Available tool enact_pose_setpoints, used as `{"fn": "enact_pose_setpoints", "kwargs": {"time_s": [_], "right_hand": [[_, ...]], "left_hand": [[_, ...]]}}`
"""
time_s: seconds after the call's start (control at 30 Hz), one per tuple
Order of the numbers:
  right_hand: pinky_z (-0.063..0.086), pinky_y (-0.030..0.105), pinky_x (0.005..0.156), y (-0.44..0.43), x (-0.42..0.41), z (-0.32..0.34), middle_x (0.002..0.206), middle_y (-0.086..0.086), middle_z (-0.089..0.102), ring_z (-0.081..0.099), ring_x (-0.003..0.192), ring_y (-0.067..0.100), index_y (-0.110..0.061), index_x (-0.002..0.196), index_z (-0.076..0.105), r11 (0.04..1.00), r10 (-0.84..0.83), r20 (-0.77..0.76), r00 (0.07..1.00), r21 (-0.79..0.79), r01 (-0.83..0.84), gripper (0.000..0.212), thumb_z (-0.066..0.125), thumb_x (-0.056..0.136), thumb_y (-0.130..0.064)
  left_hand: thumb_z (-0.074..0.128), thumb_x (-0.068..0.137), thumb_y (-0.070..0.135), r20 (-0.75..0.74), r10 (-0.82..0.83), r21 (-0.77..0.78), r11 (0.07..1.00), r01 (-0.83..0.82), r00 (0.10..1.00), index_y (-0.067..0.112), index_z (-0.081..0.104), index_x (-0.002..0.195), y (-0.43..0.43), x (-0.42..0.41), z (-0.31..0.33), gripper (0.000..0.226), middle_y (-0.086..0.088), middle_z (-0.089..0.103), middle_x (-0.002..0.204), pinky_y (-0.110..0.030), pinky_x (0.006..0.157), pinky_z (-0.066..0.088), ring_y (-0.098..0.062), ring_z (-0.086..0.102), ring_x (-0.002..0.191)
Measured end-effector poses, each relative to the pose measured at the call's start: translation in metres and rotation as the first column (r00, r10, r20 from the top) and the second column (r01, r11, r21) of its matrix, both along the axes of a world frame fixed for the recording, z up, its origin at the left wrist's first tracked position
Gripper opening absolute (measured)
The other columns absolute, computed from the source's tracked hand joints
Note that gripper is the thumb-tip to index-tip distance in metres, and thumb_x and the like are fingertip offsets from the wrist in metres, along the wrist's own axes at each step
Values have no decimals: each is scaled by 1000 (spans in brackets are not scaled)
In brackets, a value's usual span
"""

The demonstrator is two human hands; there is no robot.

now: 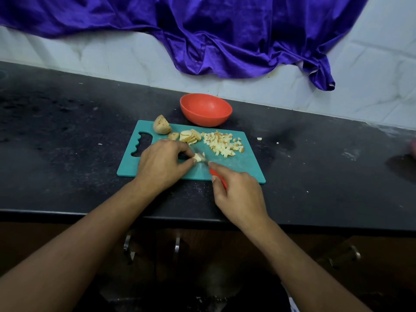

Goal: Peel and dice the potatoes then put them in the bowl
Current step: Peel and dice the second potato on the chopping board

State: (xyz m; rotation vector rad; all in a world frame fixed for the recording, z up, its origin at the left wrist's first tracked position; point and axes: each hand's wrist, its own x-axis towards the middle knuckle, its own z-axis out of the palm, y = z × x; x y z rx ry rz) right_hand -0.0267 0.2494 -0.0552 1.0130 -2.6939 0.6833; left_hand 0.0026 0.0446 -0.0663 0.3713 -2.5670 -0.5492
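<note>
Potato piece (198, 157) in left hand (161, 164) fingertip pinch; red knife (216, 174) in right hand (238, 194) grip.

The black counter (67, 154) carries a teal cutting board (236, 167), a red bowl (209, 119) behind it and stray potato bits (259, 138).

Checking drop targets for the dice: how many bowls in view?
1. The red bowl stands on the black counter, just behind the far edge of the teal cutting board. No other shows; outside the frame I can't tell.

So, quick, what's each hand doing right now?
Left hand: pinching a potato piece.
Right hand: gripping the knife.
</note>
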Motion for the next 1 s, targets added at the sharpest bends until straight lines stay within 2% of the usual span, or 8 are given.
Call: {"fn": "enact_pose_setpoints", "kwargs": {"time_s": [0.07,0.13,0.27,0.47,0.57,0.67,0.8,1.0], "right_hand": [[38,19,52,1,1,-2,75,-10,65,55,58,7,-41,144,56,994,-7,38,999,-111,11,41,53,103,-36],[32,16,49,2,1,-4,69,-12,61,54,55,7,-41,143,56,989,-11,21,1000,-148,14,41,54,103,-36],[43,25,57,1,5,-3,76,-9,65,52,60,7,-39,145,55,999,-6,-48,999,-37,4,42,51,104,-37],[40,28,59,-4,3,-3,78,-8,67,51,63,7,-37,149,50,991,16,-126,992,137,2,44,46,105,-38],[36,29,58,-5,3,-3,77,-6,66,46,62,9,-36,149,50,986,18,-152,988,164,7,45,47,104,-37],[40,29,60,-3,3,-2,80,-7,67,51,64,9,-37,149,50,991,10,-106,994,134,5,44,47,105,-38],[49,30,59,1,3,-3,79,-8,68,56,63,8,-38,146,54,999,-3,-12,1000,-54,2,42,50,104,-38],[42,26,57,-1,5,-4,74,-10,64,52,60,7,-37,146,54,1000,-3,-55,998,-17,3,42,50,104,-38]], "left_hand": [[71,86,55,2,1,-1,1000,-1,1000,39,74,102,0,0,0,23,15,72,102,-42,81,57,-9,64,101],[71,86,55,0,-1,3,1000,1,1000,38,74,103,-1,-1,-1,24,15,72,103,-42,82,57,-9,64,101],[71,86,55,-9,1,-3,1000,-1,1000,38,75,101,-1,-1,-1,23,15,72,101,-41,80,57,-10,65,99],[73,86,51,-22,-11,5,1000,11,1000,40,75,99,0,1,1,17,17,73,100,-40,80,57,-9,64,100],[74,86,50,-26,-15,8,1000,15,1000,40,76,100,1,2,2,16,18,73,99,-39,80,56,-9,64,100],[75,86,49,-26,-15,28,999,16,1000,40,76,100,2,3,3,17,18,73,98,-39,81,56,-9,64,99],[77,84,49,-30,1,47,999,1,1000,35,77,99,1,3,1,20,16,74,98,-39,82,56,-10,65,99],[75,85,51,-26,18,18,1000,-18,1000,37,76,96,1,2,0,18,14,73,96,-38,77,57,-10,66,95]]}}
